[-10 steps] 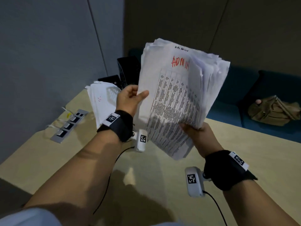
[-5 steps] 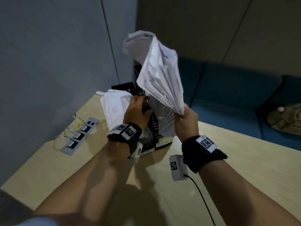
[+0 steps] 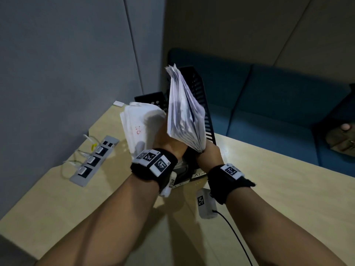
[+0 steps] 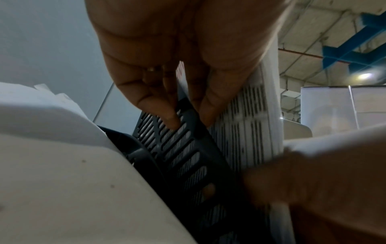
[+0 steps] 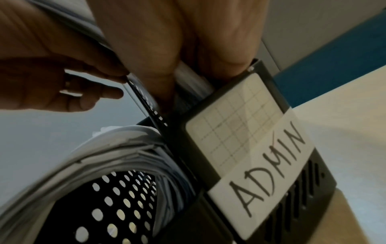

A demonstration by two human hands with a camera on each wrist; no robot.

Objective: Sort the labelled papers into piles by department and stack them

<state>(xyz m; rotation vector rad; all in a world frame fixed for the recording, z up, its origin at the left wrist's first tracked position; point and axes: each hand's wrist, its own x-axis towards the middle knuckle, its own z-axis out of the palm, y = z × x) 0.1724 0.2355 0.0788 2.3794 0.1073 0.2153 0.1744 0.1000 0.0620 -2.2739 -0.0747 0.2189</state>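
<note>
the head view shows both hands over the far left part of the table (image 3: 288, 189), close together. the right hand (image 3: 210, 152) holds the bottom edge of a thick stack (image 3: 184, 114) of papers, which stands almost upright and leans a little to the right. the lower end of the stack is inside a black holder (image 3: 207, 120) with slots in its wall. this holder stands near the far edge of the table and its front carries a label (image 5: 265, 165) with the word "admin".

in the right wrist view the fingers (image 5: 156, 66) of the right hand are curled around the lower edge of the stack, pinching it just above the label. in the left wrist view the left hand (image 4: 177, 57) has its fingers (image 4: 163, 105) straight and close together; the tips press on the slotted wall of the holder, and the thumb side lies along the printed face of the stack. i cannot tell if the left thumb really presses the paper.

just left of this holder stands a second holder (image 3: 153, 100) with round holes, filled with curved white papers (image 3: 140, 125); one sheet has red writing, too small to read. near the left edge of the table lies a grey power strip (image 3: 94, 160) with white cables. behind the table is a blue sofa (image 3: 269, 104), and a brown bag (image 3: 342, 141) lies on it at the right.
</note>
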